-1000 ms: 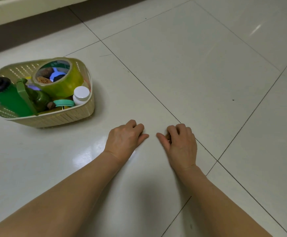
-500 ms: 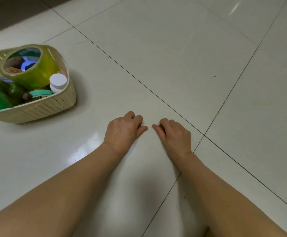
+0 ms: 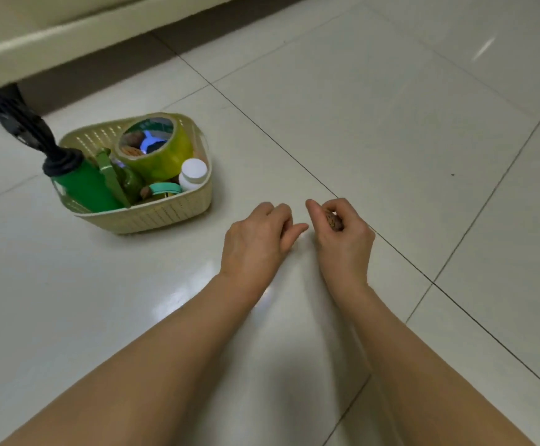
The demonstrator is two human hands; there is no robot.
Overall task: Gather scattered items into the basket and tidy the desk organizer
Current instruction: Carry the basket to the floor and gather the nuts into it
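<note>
Basket [image 3: 153, 217] first: cream plastic with a perforated wall, it sits on the tiled floor [image 3: 375, 107] at the left, a little farther off than the hands, and it is already well filled. Inside it I can make out a big roll of yellowish packing tape [image 3: 162, 156] leaning toward the far side, a small white-capped bottle [image 3: 193, 175] against the right wall, a green bottle [image 3: 85, 188] with a black top at the near left, a green clip-like piece [image 3: 111, 178] beside it, a mint-coloured ring [image 3: 165, 188] near the front, and a small brown lump next to that which I cannot identify.

Both hands hover close together just right of the basket, low over the floor. The right hand [image 3: 342, 233] is curled closed around a small brown, ridged object [image 3: 333, 220], perhaps a nut or shell; only part of it shows between the fingers. The left hand [image 3: 259, 236] is loosely curled, thumb pointing toward the right hand, and whether it holds anything I cannot tell.

My judgement is that the gathering is nearly finished: no other loose items lie on the visible tiles, and the brown object appears to be the last piece left to drop in. No desk organizer is in view, so that part of the task looks not yet started.
</note>
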